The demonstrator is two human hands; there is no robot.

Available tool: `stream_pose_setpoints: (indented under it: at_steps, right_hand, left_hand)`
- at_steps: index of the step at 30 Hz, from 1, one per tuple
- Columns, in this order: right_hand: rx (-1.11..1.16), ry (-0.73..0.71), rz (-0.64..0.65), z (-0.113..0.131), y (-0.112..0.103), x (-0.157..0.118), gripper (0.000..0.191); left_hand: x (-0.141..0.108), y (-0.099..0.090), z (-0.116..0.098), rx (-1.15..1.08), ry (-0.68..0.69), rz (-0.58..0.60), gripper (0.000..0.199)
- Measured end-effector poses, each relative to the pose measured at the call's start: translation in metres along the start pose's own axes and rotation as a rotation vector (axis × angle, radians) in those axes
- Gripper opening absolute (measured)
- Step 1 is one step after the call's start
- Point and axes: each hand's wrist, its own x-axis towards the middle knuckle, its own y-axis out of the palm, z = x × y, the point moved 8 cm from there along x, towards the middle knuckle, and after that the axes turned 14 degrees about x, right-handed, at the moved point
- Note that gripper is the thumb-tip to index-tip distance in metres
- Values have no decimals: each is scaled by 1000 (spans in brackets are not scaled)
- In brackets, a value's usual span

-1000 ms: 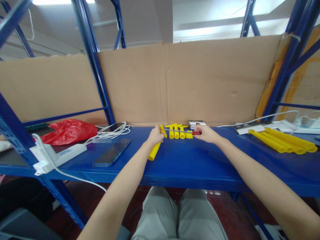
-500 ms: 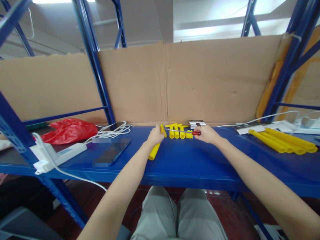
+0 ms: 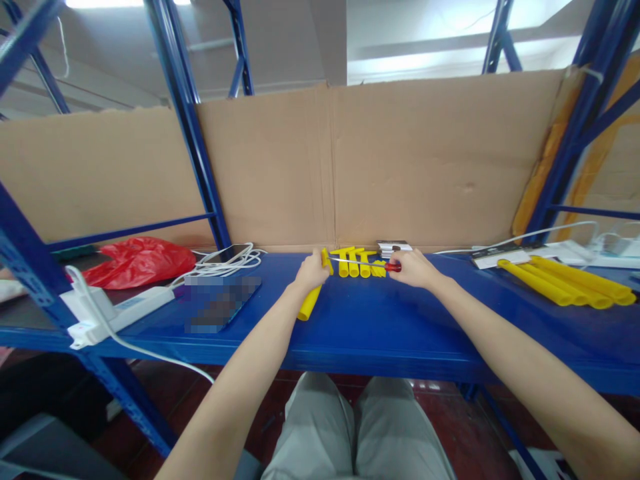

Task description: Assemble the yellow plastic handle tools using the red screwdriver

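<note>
My left hand [image 3: 312, 269] is wrapped round a yellow tubular piece [image 3: 309, 304], whose open lower end points toward me above the blue shelf [image 3: 380, 320]. In my right hand [image 3: 414, 268] is the red handle of a screwdriver [image 3: 393, 267]. Its thin shaft runs left to the head of the yellow piece; the exact contact at the tip is too small to tell. Behind the shaft lie several yellow T-shaped pieces [image 3: 354, 263] in a row, with small yellow parts [image 3: 379, 269] at their right end.
On the right lie several yellow tubes [image 3: 570, 283] near white adapters. A red plastic bag [image 3: 143, 261], coiled white cable [image 3: 227, 262], power strip [image 3: 135, 312] and flat dark device [image 3: 225, 303] are at the left. Cardboard [image 3: 400, 160] stands along the back.
</note>
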Motion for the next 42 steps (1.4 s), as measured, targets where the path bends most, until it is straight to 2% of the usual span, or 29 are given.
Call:
stream_pose_setpoints:
  at_steps: [6,13,18,22,32,37,42]
  right_hand:
    - [37,77,14,-5,3,-1,12]
    - [-10,7,54,6,-2,-2,14]
    - [26,39,48,-1,4,0,11]
    - [53,45,97,-2,10,0,11]
    - [-34,6,113,2,8,-1,24]
    - [59,62,121,-4,14,0,18]
    - [172,66,192,-5,17,-1,20]
  left_hand:
    - [-1,-1,-1,17,0,5,22]
    - [-2,-2,-2,25,-6,23,21]
    - [-2,-1,-2,19,-6,22,21]
    - [-1,-1,-2,19,0,15,21]
    - [-2,-1,-3,10,3,24,20]
    - [-2,-2,-3,4,2,23,19]
    - [-1,-2,-2,3,-2,21,20]
